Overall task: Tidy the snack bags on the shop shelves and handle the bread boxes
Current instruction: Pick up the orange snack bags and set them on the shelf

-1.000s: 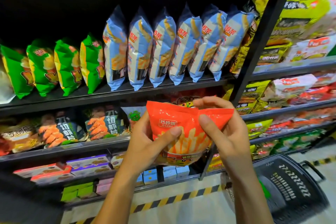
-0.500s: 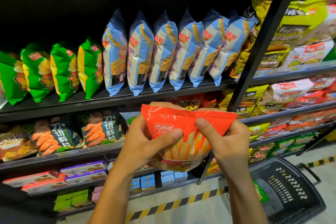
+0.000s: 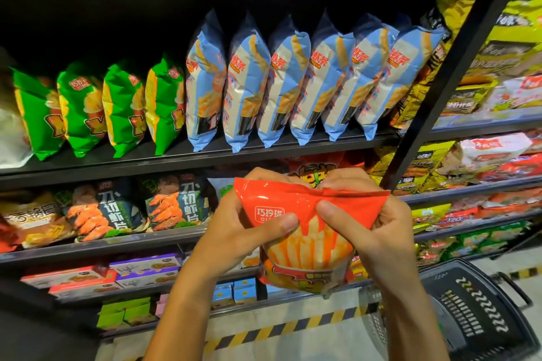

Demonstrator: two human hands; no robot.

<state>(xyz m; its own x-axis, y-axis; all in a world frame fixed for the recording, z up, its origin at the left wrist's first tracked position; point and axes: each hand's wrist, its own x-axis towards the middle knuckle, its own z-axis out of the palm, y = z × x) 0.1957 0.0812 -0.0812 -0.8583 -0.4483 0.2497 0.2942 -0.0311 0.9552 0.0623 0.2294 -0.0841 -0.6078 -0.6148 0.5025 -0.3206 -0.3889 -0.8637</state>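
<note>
My left hand [image 3: 234, 231] and right hand [image 3: 378, 231] pinch the orange fries bag [image 3: 308, 231], thumbs in front, fingers curled behind. Its label reads 巧玲珑; the bottom print is too blurred to read

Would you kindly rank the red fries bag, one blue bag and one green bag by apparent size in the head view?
1. Red fries bag, though being nearest the camera, held in both hands, inflates it.
2. Blue bag.
3. Green bag, clearly shorter than the blue bag beside it on the same shelf.
</note>
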